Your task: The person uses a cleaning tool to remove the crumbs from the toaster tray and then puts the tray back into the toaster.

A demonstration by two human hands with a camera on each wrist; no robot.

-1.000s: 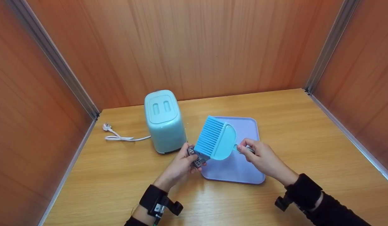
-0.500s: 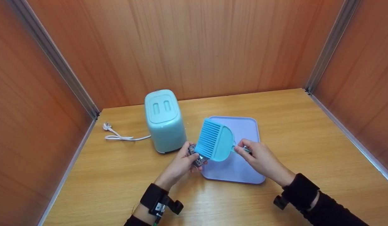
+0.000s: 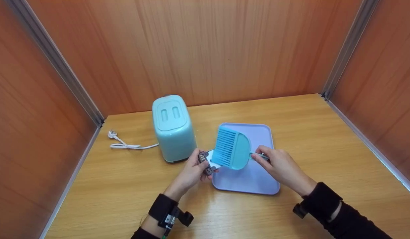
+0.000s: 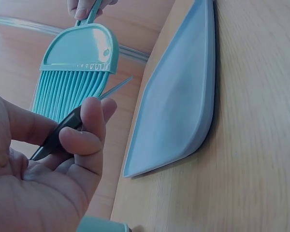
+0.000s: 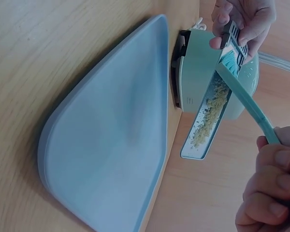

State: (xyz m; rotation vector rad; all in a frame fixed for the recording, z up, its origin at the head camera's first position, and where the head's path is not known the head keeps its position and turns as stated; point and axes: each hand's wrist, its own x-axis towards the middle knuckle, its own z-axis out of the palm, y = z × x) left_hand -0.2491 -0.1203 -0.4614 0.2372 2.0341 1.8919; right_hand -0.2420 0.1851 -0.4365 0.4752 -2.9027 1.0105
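My left hand [image 3: 191, 172] grips the dark slotted handle of a narrow crumb tray [image 5: 189, 151], its thumb on top. Yellowish crumbs [image 5: 212, 113] lie along the crumb tray in the right wrist view. With its fingers round the thin handle, my right hand [image 3: 279, 167] holds a turquoise brush [image 3: 240, 152]. The bristles [image 4: 67, 92] overlap the crumb tray beside the left fingers and hide most of it in the head view. Beneath both hands lies a flat lilac serving tray [image 3: 248, 182] on the table.
A mint-green toaster [image 3: 175, 139] stands just behind and left of the left hand. Its white cord and plug [image 3: 125, 144] lie on the table to the left. Wooden panels [image 3: 225, 49] enclose the table at the back and sides.
The brush dips slightly toward me, then shifts a little right with the right hand. More of the crumb tray's pale surface now shows near the left fingers. The left hand stays nearly in place.
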